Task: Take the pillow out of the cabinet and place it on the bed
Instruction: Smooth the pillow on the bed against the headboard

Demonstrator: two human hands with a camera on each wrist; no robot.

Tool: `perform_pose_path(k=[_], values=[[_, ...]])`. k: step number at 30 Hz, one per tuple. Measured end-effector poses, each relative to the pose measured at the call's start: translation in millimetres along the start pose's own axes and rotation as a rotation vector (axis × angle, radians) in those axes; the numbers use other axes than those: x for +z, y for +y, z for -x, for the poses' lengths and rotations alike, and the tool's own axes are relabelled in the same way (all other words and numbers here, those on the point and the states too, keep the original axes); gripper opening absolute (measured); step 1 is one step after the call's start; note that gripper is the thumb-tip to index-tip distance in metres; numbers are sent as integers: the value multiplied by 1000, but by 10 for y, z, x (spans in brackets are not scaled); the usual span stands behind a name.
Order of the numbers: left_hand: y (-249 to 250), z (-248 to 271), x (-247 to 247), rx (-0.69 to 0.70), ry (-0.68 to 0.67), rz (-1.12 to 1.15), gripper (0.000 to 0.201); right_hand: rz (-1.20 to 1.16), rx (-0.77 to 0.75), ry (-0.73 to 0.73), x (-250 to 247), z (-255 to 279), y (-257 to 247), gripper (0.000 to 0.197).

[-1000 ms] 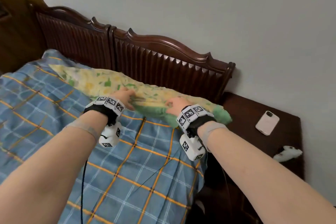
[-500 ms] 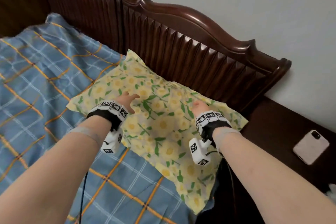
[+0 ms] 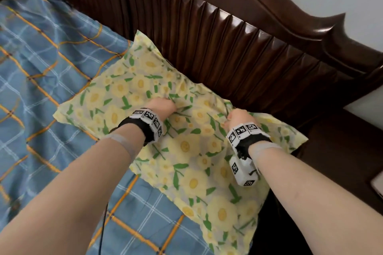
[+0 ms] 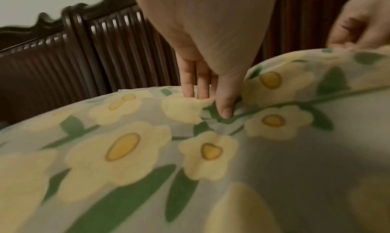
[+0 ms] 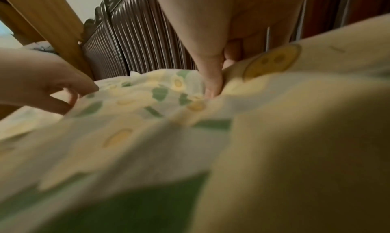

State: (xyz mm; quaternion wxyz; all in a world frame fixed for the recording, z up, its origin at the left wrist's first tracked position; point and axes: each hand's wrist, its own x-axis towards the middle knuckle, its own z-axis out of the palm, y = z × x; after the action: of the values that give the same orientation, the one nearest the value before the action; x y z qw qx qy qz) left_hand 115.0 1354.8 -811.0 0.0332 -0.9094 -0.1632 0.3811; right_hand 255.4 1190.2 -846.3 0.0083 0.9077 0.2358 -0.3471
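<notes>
The pillow [image 3: 186,151], yellow flowers and green leaves on a pale cover, lies flat on the bed [image 3: 51,80], its far edge against the headboard. Both hands are on its upper half, near that far edge. My left hand [image 3: 165,104] pinches a small fold of the cover between thumb and fingers; the left wrist view shows this pinch [image 4: 211,103] up close. About a hand's width to the right, my right hand [image 3: 235,117] pinches the bunched cover, thumb pressed into the fold [image 5: 219,79]. Wrinkles run between the two hands.
The dark ribbed wooden headboard [image 3: 238,43] rises right behind the pillow. A blue and orange checked blanket [image 3: 41,109] covers the bed to the left. A dark nightstand [image 3: 342,161] stands at the right, a phone's edge [image 3: 378,186] at the frame border.
The pillow went from being laid down to lying flat. Half a second ago both hands rested loosely on it; now both have moved toward the headboard and pinch the cover.
</notes>
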Motion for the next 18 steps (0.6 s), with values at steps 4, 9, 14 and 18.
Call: perform_pose_path(k=[4, 9, 14, 18], values=[[-227, 75, -186, -47, 83, 170, 33, -188, -24, 170, -172, 41, 13, 32], [-446, 281, -479, -31, 270, 137, 34, -346, -125, 400, -462, 150, -37, 40], [-474, 358, -270, -74, 355, 242, 27, -240, -191, 450, -563, 117, -60, 41], [-524, -14, 161, -156, 404, 717, 46, -41, -79, 205, -214, -8, -71, 46]])
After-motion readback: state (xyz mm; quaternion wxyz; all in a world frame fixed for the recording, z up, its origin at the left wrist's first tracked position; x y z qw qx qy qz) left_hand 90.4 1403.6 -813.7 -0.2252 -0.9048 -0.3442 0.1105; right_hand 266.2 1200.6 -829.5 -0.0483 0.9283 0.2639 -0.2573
